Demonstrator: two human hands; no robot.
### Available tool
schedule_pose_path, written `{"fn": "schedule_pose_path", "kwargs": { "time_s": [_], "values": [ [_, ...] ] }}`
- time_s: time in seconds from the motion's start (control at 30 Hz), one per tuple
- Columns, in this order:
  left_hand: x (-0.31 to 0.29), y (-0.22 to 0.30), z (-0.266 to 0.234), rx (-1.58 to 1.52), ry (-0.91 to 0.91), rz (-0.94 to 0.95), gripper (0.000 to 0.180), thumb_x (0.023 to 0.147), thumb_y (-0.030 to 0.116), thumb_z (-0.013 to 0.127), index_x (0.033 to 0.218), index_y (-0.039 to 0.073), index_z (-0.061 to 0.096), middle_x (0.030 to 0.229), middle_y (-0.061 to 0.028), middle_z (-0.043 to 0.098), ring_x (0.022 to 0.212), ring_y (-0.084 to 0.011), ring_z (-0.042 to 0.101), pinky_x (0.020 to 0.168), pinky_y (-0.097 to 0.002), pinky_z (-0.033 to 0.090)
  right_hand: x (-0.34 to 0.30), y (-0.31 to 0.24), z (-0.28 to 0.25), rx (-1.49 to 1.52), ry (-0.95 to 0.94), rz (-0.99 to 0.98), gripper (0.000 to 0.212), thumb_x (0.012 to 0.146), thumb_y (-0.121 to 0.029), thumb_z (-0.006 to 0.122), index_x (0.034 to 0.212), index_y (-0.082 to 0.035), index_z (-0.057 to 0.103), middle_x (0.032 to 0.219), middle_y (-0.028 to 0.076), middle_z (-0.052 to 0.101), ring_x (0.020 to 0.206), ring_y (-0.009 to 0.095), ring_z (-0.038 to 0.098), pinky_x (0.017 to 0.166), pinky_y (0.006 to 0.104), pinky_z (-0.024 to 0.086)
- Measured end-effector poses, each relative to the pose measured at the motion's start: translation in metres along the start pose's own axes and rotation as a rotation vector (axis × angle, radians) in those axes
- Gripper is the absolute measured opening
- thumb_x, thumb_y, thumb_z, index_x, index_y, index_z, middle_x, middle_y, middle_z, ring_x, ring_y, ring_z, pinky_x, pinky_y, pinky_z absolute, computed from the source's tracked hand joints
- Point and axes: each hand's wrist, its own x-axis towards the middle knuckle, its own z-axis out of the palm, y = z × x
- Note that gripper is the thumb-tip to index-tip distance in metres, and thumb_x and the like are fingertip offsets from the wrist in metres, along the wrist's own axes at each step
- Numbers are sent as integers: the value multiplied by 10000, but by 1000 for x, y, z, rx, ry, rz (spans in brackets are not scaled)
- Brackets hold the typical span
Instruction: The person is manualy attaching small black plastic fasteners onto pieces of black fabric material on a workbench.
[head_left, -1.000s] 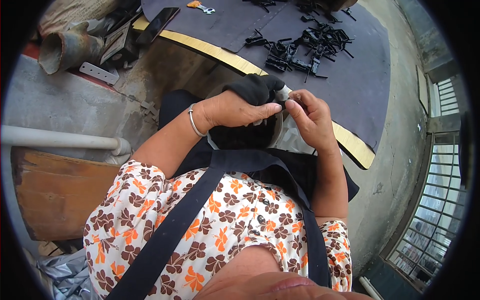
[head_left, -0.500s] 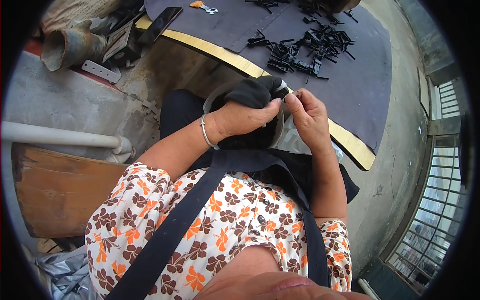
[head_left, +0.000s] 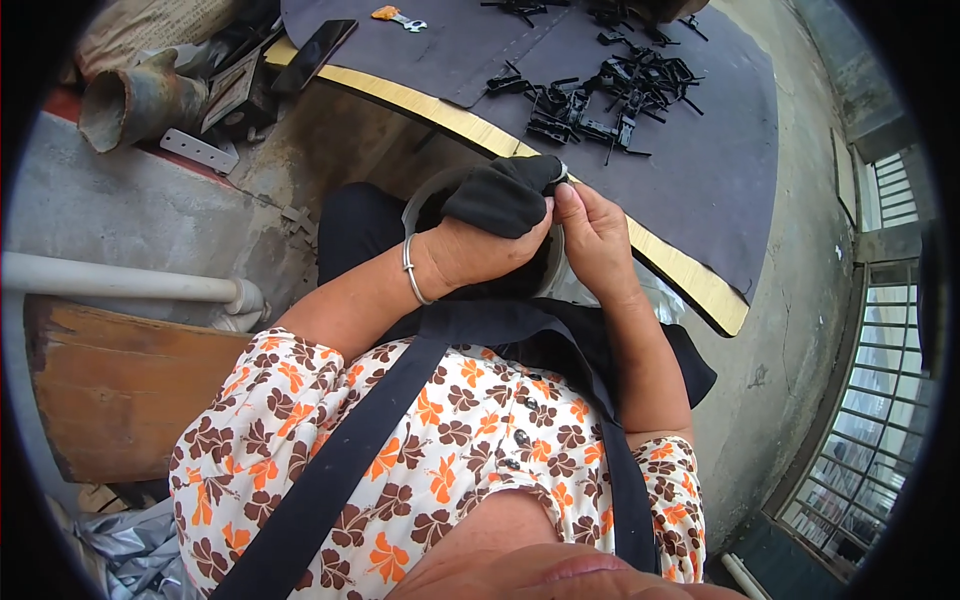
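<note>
Just off the near edge of the table, my left hand (head_left: pixel 478 252) is curled closed, with a black cloth (head_left: pixel 498 196) covering its fingers. A small pale piece shows at the far end of the cloth. My right hand (head_left: pixel 598 235) pinches with thumb and forefinger right beside that end, the two hands meeting. What lies between the fingertips is too small and hidden to name. Beneath my hands stands a pale round bucket (head_left: pixel 424 196), dark inside and partly covered. On the table lies a pile of black clamp-like metal parts (head_left: pixel 640 88) with thin rods.
The dark-topped table (head_left: pixel 700 190) has a yellow edge. An open-end wrench (head_left: pixel 410 22) with an orange end and a black phone (head_left: pixel 316 56) lie at its far left. A rusty pipe fitting (head_left: pixel 140 103) and a perforated metal strip (head_left: pixel 199 149) rest on the left ledge.
My right hand has moved left, in against the end of the cloth. The black cloth has turned slightly, and the small dark piece at the right fingertips no longer shows.
</note>
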Motion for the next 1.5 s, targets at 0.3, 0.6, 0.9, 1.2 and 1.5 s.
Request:
{"fn": "schedule_pose_path", "kwargs": {
  "time_s": [0.3, 0.6, 0.9, 1.2, 1.5],
  "values": [
    [-4, -14, -3, -784, -27, -530, 198, 886, 90, 523, 1037, -37, 533, 866, -50, 572, 659, -87, 530, 594, -244, 453, -2, -15, -22, -245, -233, 113, 169, 842, -63, 598, 987, 22, 590, 769, -13, 564, 687, 47, 483, 605, 200, 404],
    [2, -9, -8, -750, -173, -438, 249, 859, 101, 498, 1079, -14, 523, 839, -74, 588, 679, -135, 539, 649, -274, 457, 2, -17, -17, -23, -37, 29, 108, 805, -77, 667, 838, -22, 581, 669, -82, 472, 591, 4, 381, 529, 163, 317],
    [3, -6, -7, -623, -104, -367, 190, 830, 60, 511, 991, -32, 552, 863, -120, 593, 769, -195, 562, 714, -310, 457, 1, -14, -18, -233, -201, -46, 264, 927, -242, 525, 807, -9, 561, 676, -64, 476, 653, 18, 398, 575, 181, 338],
    [-6, -8, -10, -192, -178, -117, 129, 818, 75, 532, 889, -21, 579, 1006, -197, 578, 880, -311, 568, 773, -371, 459, -3, -12, 0, 96, -221, 251, 318, 932, -243, 491, 745, 6, 552, 589, 5, 457, 584, 75, 400, 538, 256, 379],
    [32, -47, -4, 289, -109, 2, 166, 784, 144, 592, 898, 31, 635, 901, -124, 625, 800, -275, 605, 706, -350, 483, 6, -16, -25, -221, -66, 51, 351, 939, -262, 488, 689, -15, 494, 630, -32, 431, 634, 62, 380, 580, 226, 353]
  ]
}}
